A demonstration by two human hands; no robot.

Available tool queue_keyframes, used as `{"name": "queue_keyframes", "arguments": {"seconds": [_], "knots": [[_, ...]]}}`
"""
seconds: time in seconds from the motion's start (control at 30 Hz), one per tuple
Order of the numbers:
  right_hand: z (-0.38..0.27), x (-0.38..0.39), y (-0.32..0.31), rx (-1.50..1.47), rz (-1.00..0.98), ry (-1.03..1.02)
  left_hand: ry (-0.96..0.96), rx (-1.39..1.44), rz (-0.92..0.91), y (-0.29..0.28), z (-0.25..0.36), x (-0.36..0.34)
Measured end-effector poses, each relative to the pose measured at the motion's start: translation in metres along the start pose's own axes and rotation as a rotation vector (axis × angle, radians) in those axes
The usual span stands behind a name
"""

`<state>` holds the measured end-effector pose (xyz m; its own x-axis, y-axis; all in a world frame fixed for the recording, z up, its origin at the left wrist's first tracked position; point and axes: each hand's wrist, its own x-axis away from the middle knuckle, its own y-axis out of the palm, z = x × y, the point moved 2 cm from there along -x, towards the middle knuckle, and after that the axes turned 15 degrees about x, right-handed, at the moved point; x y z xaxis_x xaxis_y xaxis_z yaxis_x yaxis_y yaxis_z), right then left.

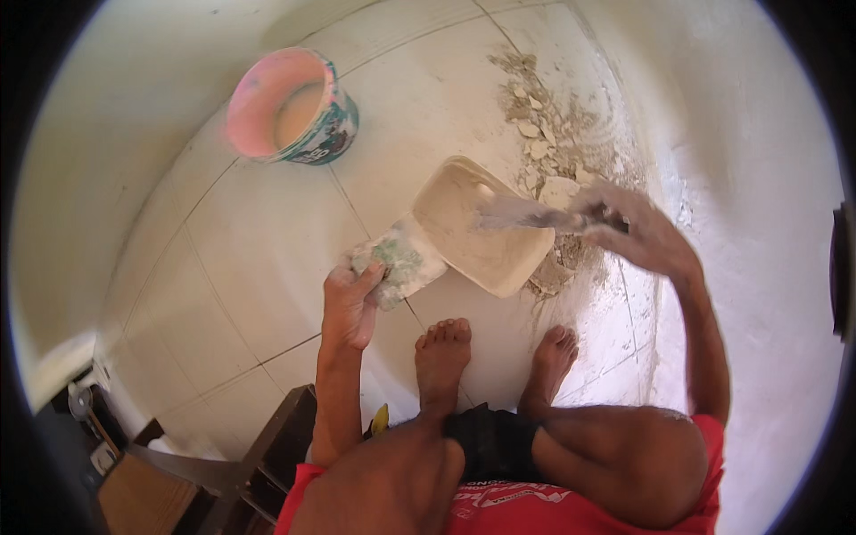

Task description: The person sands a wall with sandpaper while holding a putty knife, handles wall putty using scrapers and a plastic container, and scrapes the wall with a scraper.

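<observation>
Starting at the far left of my feed, I see dark wooden furniture [267, 446] low in the corner, a stair or bench edge beside my left forearm. Above it, up on the pale tiled floor [250, 259], stands a round bucket [294, 107] with a pink inner wall and a greenish printed outside, holding a pale liquid or paste; it sits well apart from both hands. Moving toward the centre, my left hand [352, 303] has its fingers curled and clamped around a plaster-smeared greenish handle end [401, 263] of a shallow pale pan [477, 227], which is tilted and held above the floor, its inside coated with off-white paste. Below the pan my two bare feet [441, 352] rest on the tiles, with my knees and a red garment [535, 513] at the bottom edge. To the right, my right hand [629, 227] is closed around the handle of a putty knife [526, 214], whose blade lies across the pan's inside; the hand and blade are blurred, so I cannot tell the finger positions exactly. Behind the pan, a scatter of crumbled plaster debris [544, 134] runs along the foot of the white wall [740, 178] on the right.
</observation>
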<state>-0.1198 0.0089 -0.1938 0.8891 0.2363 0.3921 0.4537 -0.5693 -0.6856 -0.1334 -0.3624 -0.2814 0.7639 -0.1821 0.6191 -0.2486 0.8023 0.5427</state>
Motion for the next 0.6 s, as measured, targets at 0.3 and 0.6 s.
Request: {"name": "queue_keyframes", "arguments": {"seconds": [0.3, 0.6], "knots": [[0.008, 0.054, 0.046, -0.407, 0.390, -0.006, -0.060, 0.142, -0.154, 0.072, -0.008, 0.013], [0.011, 0.080, 0.056, -0.692, 0.560, 0.061, 1.054, -0.972, -0.238, 0.102, -0.003, 0.041]]}}
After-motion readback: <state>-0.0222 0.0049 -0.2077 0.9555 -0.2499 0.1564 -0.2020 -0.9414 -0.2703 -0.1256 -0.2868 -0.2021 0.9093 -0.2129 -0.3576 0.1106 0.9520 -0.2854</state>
